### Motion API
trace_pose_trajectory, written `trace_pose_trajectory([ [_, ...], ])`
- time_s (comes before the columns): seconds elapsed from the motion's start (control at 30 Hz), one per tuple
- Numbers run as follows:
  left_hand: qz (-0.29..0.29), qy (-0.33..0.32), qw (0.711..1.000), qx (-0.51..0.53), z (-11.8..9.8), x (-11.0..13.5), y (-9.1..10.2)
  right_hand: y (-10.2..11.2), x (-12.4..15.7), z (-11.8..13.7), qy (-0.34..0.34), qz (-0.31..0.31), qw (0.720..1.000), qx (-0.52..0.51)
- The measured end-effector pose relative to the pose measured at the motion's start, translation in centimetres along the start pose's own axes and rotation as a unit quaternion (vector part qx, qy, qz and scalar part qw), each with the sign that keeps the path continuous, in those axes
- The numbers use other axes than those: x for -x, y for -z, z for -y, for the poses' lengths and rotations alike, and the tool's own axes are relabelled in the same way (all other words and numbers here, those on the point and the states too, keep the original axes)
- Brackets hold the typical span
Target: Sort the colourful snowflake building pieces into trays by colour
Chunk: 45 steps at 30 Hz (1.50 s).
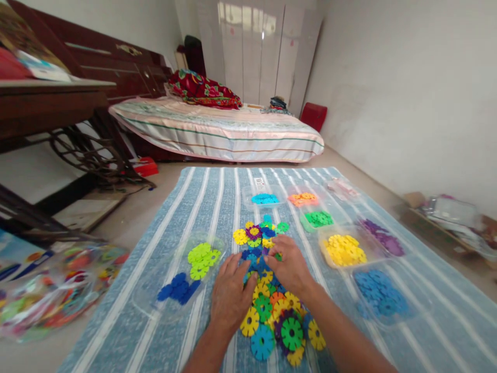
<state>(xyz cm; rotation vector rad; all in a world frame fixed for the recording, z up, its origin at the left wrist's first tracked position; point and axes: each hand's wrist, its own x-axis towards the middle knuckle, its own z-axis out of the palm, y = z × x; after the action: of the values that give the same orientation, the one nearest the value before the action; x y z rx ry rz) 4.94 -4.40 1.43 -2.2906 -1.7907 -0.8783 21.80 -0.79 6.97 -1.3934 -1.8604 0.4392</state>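
Both hands are over a heap of flat, notched plastic discs in several colours on the cloth. My left hand lies at the heap's left side, fingers apart and slightly bent, touching blue discs. From the right, my right hand reaches over the same part, its fingers bent and spread, with nothing plainly gripped. Nearer to me lie a green disc, a light blue disc and a yellow disc. Beyond the hands is a purple disc. The palms hide some of the heap.
Clear tubs hold sorted discs: yellow discs, blue discs, green discs, orange discs and purple discs. Left are lime discs and dark blue discs. A bed stands beyond the striped cloth.
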Motion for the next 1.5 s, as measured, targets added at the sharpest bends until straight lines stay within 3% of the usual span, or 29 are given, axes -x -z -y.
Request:
trace_pose_trajectory([
  [0.1, 0.0, -0.003, 1.0, -0.003, -0.1, 0.0, 0.1, 3.7, 1.1, -1.0, 0.002, -0.047, 0.999, -0.004],
  [0.2, 0.001, 0.007, 1.0, -0.002, -0.3, 0.0, 0.2, 8.8, 2.8, -3.5, -0.002, -0.1, 0.994, 0.039],
  [0.33, 0.008, 0.024, 1.0, 0.014, -0.5, 0.0, 0.3, 15.6, 5.6, -8.3, -0.006, -0.126, 0.976, 0.178],
  [0.43, 0.005, 0.029, 0.999, 0.033, -0.6, 0.0, 0.3, 18.0, 7.5, -10.5, -0.008, -0.113, 0.946, 0.303],
  [0.53, 0.004, 0.032, 0.998, 0.045, -0.6, 0.0, 0.3, 16.8, 8.4, -9.8, 0.008, -0.126, 0.942, 0.312],
  [0.63, 0.007, 0.033, 0.998, 0.048, -0.6, -0.1, 0.4, 12.9, 8.1, -7.2, 0.065, -0.115, 0.964, 0.231],
  [0.73, 0.004, 0.029, 0.999, 0.045, -0.5, -0.1, 0.5, 8.6, 6.9, -4.6, 0.099, -0.063, 0.976, 0.182],
  [0.9, -0.005, 0.021, 0.999, 0.035, -0.3, 0.0, 0.4, 4.2, 4.5, -3.2, 0.052, 0.017, 0.97, 0.236],
  [1.03, -0.01, 0.022, 0.999, 0.03, -0.1, 0.0, 0.2, 2.9, 3.4, -3.7, -0.001, 0.039, 0.96, 0.278],
  [1.17, -0.017, 0.017, 0.999, 0.025, 0.1, -0.1, 0.1, 2.1, 3.0, -4.3, -0.002, 0.05, 0.962, 0.269],
  [1.5, -0.033, -0.007, 0.999, 0.01, 0.2, -0.3, 0.2, 0.9, 3.3, -4.9, 0.109, -0.043, 0.947, 0.299],
])
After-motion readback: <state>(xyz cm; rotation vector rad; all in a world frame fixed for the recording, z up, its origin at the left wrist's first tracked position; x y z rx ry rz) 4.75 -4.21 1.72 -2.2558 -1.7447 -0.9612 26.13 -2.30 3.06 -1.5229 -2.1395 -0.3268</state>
